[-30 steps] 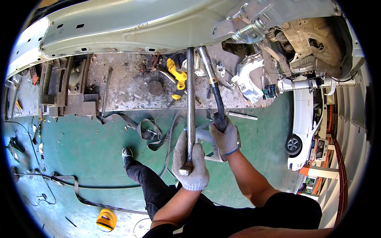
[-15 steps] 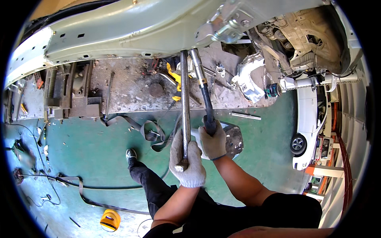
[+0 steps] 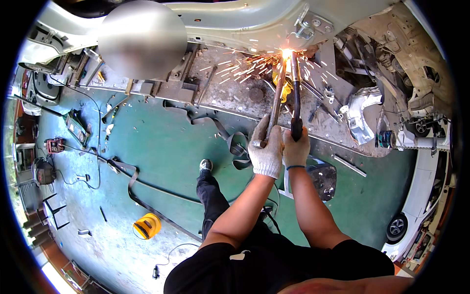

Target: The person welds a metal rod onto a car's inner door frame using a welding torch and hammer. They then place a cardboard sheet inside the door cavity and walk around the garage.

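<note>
My gloved left hand (image 3: 266,149) is closed around the lower end of a long metal bar (image 3: 278,95), which points up to the lower edge of a pale car body panel (image 3: 230,24). Beside it, my gloved right hand (image 3: 296,151) grips a welding torch (image 3: 296,98) by its black handle. The tips of bar and torch come close together at the panel's edge. A bright glow (image 3: 288,52) burns there, and orange sparks (image 3: 245,66) fly out to both sides. The glare hides the exact contact point.
Behind the tools lies a cluttered metal bench (image 3: 225,93) with a yellow tool (image 3: 286,90) and a bent silver part (image 3: 361,115). Grey straps (image 3: 220,128) and a cable (image 3: 161,190) cross the green floor. A stool (image 3: 323,180) stands right of my arms, and a yellow bucket (image 3: 149,225) lower left.
A bright glow and sparks have appeared at the torch tip. Both hands, with the bar and torch, now show farther up and right, closer together. The whole view has shifted too.
</note>
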`<state>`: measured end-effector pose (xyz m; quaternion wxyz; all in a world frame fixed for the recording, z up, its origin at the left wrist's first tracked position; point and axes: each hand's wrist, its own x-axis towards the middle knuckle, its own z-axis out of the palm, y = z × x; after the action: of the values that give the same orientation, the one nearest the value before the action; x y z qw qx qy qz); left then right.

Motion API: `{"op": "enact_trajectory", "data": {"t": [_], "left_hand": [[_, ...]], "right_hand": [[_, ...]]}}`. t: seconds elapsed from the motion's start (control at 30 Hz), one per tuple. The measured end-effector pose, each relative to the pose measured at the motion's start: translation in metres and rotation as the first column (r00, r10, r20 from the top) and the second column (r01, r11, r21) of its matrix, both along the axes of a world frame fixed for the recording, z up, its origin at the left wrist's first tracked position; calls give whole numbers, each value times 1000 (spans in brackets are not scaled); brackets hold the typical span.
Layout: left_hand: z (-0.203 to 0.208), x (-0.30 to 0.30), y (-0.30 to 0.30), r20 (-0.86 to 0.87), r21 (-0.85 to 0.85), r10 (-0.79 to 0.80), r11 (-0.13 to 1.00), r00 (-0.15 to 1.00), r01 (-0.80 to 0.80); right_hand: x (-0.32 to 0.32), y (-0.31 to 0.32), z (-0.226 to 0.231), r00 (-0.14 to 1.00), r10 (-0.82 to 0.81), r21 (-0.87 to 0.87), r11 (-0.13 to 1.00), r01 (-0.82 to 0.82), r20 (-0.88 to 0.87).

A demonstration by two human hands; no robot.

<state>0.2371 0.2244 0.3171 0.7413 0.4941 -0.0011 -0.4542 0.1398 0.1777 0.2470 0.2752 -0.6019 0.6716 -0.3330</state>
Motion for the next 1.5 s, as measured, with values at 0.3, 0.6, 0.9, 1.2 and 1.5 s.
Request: {"op": "enact_trajectory", "data": {"t": [0.3,0.6,0.9,1.2,1.5], "left_hand": [[0,-15,-4,-43,-21,55,998,998,-56],[-22,-9,-12,-25,-151,98,983,995,-100],[-24,-5,-15,18,-177,108,979,994,-103],[-21,-19,-15,-47,-126,102,986,994,-108],[-7,-18,-7,-110,-44,57,997,992,-62]], "right_hand": [[-10,-1,-15,1000,-3,16,1000,3,25],[-3,-5,3,996,-12,7,1000,13,-86],[-1,-5,-5,999,-7,-149,989,-1,-53],[-17,-5,-3,1000,-6,-21,1000,7,19],[-35,21,37,995,77,99,993,-70,-70]]}}
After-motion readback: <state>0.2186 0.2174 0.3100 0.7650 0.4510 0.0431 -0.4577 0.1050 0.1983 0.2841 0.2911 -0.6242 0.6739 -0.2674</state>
